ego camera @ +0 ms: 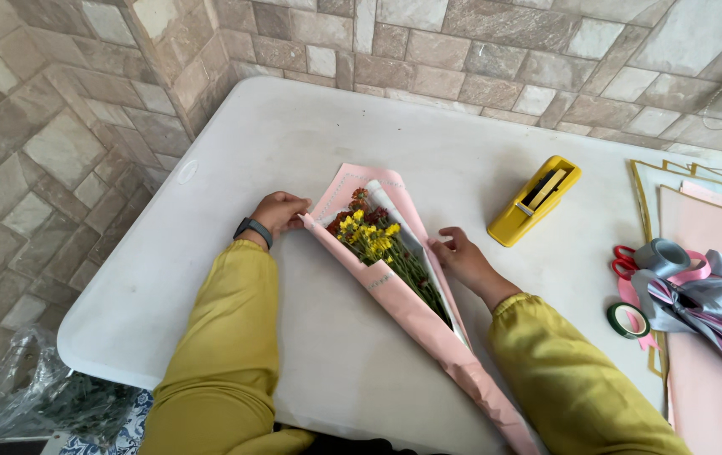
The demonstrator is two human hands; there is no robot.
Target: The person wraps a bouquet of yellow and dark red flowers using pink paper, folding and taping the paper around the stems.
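Both hands [281, 211] [458, 253] pinch pink paper [411, 307] wrapping yellow-red flowers [374, 232].

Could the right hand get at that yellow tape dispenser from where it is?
Probably yes: the right hand rests on the bouquet's pink wrapping, and only bare table lies between it and the tape dispenser.

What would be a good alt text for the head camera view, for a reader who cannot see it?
Two hands in yellow sleeves hold a pink paper bouquet of small yellow and red flowers on a white table: the left hand at its left edge, the right hand at its right. A yellow tape dispenser, ribbons and paper sheets lie to the right.
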